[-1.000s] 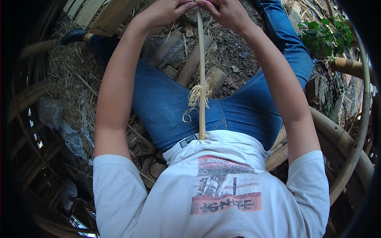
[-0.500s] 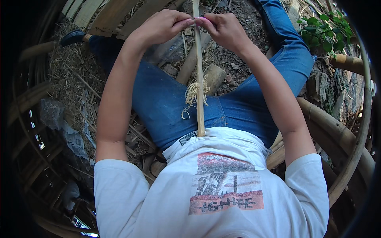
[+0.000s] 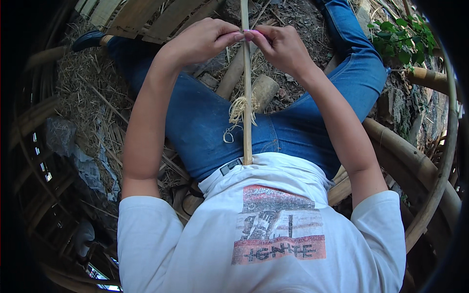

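Note:
A thin bamboo strip (image 3: 246, 93) stands upright between my legs, its lower end against my white shirt. My left hand (image 3: 202, 41) and my right hand (image 3: 278, 46) meet at the strip near the top of the view, fingertips pinching it from both sides. Pale curly shavings (image 3: 238, 110) hang off the strip halfway down, above my blue jeans (image 3: 205, 127). Whether a tool lies between my fingers is hidden.
Thick bamboo poles (image 3: 415, 161) curve along the right. Short cut bamboo pieces (image 3: 266, 90) lie on the ground between my legs. Flat bamboo slats (image 3: 141, 22) lie at the upper left, dry straw (image 3: 85, 93) at the left, green leaves (image 3: 398, 41) at the upper right.
Both hands have slid down the strip toward me, staying pinched on it; the view has tilted slightly lower.

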Demonstrator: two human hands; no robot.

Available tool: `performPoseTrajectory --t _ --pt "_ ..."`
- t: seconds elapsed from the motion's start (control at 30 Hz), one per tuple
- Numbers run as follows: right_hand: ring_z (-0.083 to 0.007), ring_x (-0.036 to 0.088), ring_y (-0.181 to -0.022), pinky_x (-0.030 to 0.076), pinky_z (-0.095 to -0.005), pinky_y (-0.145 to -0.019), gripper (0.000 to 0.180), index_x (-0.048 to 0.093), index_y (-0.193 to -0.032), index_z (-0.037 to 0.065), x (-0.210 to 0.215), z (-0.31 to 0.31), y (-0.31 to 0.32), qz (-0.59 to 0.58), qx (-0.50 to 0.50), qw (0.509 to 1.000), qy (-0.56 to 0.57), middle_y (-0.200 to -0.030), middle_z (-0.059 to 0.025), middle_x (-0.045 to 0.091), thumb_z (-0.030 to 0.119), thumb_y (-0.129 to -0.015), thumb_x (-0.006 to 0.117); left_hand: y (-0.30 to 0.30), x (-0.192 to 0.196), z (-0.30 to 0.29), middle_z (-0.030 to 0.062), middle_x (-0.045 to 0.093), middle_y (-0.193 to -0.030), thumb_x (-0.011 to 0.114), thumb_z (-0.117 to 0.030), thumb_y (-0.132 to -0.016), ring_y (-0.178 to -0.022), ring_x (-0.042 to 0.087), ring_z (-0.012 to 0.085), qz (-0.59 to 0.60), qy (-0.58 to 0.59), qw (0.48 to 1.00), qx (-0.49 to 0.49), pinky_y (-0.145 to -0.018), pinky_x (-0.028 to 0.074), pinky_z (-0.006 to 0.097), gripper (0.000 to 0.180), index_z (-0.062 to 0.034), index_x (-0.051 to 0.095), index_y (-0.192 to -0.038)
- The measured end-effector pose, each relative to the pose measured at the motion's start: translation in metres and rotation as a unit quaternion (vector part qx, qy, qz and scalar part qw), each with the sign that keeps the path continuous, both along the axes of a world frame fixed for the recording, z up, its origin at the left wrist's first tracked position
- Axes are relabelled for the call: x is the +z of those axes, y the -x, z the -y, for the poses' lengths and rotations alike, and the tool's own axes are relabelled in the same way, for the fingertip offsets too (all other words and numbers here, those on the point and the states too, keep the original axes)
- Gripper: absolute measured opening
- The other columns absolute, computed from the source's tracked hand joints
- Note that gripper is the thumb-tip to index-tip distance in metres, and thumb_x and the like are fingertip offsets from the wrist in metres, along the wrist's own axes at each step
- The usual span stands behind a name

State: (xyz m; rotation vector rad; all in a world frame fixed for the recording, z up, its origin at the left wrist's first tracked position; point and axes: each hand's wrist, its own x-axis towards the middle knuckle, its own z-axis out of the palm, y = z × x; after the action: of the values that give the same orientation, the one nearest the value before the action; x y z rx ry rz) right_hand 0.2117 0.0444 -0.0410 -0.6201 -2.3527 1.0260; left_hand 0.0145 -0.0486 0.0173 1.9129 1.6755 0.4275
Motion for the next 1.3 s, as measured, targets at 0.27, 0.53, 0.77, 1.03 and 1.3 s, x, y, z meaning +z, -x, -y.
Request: performPoseTrajectory --t 0.27,0.53,0.77,1.03,1.3 --pt "-0.0333 0.061 -0.055 0.049 -0.0400 -0.054 0.025 0.075 -0.090 0.010 0.005 0.042 -0.029 0.014 0.034 0.999 0.040 -0.060 -0.0154 0.060 0.030 -0.097 0.063 -0.022 0.003 0.042 0.0207 0.062 -0.076 0.058 -0.025 -0.099 -0.071 0.060 0.0374 0.042 0.068 0.997 0.001 -0.065 0.046 0.044 0.027 -0.0012 0.069 -0.100" --pt "-0.0322 0.058 -0.050 0.047 -0.0387 -0.051 0.023 0.074 -0.091 0.006 0.011 0.057 -0.037 0.029 0.022 0.996 0.081 -0.059 -0.0165 0.059 0.027 -0.096 0.065 -0.031 0.009 0.053 0.0197 0.062 -0.073 0.059 -0.027 -0.098 -0.071 0.060 0.0398 0.005 0.055 0.998 0.001 -0.065 0.046 0.046 0.026 -0.0031 0.071 -0.098" --pt "-0.0332 0.061 -0.052 0.047 -0.0395 -0.051 0.022 0.072 -0.088 0.004 0.017 0.078 -0.049 0.037 0.031 0.993 0.110 -0.061 -0.0166 0.060 0.024 -0.096 0.066 -0.039 0.007 0.070 0.0193 0.059 -0.070 0.059 -0.021 -0.097 -0.066 0.057 0.0388 0.050 0.102 0.993 -0.022 -0.061 0.044 0.043 0.022 -0.0012 0.068 -0.095" --pt "-0.0356 0.060 -0.057 0.046 -0.0424 -0.054 0.025 0.071 -0.085 0.003 0.020 0.087 -0.057 0.037 0.045 0.990 0.126 -0.068 -0.0198 0.061 0.024 -0.096 0.064 -0.048 0.012 0.079 0.0184 0.064 -0.073 0.061 -0.028 -0.097 -0.070 0.061 0.0400 0.058 0.092 0.994 -0.002 -0.063 0.047 0.047 0.024 -0.0072 0.072 -0.097" --pt "-0.0236 0.051 -0.046 0.041 -0.0355 -0.049 0.030 0.074 -0.099 0.004 0.046 0.041 -0.043 0.085 0.080 0.982 0.151 -0.056 -0.0154 0.055 0.029 -0.101 0.057 -0.038 0.034 0.055 0.0189 0.058 -0.070 0.058 -0.022 -0.098 -0.066 0.057 0.0391 0.000 0.018 1.000 0.009 -0.059 0.043 0.044 0.021 -0.0028 0.065 -0.094"
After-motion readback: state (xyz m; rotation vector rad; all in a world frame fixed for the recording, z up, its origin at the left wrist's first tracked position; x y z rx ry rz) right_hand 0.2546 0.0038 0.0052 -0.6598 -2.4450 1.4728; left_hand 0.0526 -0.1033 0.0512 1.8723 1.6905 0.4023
